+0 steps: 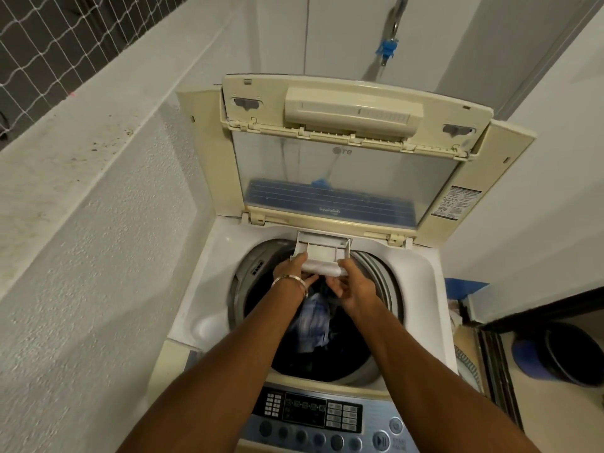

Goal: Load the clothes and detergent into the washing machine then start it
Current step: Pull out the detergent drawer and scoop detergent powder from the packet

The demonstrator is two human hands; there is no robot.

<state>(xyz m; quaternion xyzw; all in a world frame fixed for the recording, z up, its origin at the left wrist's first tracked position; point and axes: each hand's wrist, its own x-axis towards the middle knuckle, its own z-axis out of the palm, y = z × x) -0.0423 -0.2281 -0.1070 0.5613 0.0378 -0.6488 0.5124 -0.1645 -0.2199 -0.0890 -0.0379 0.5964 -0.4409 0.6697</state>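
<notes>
A cream top-loading washing machine [202, 308] stands below me with its lid [343, 178] raised. Dark and blue-checked clothes [313, 325] lie in the drum. At the back rim of the drum the white detergent drawer [323, 248] is pulled out. My left hand [294, 268], with a silver bangle on the wrist, grips the drawer's front left corner. My right hand [351, 284] holds its front right edge from below. The control panel [330, 416] with its round buttons lies under my forearms.
A rough white wall [81, 256] with a ledge runs along the left. A blue tap [387, 49] and pipe sit on the wall behind the lid. To the right is a sliding door track [496, 364] and a dark bucket [568, 351] on the floor.
</notes>
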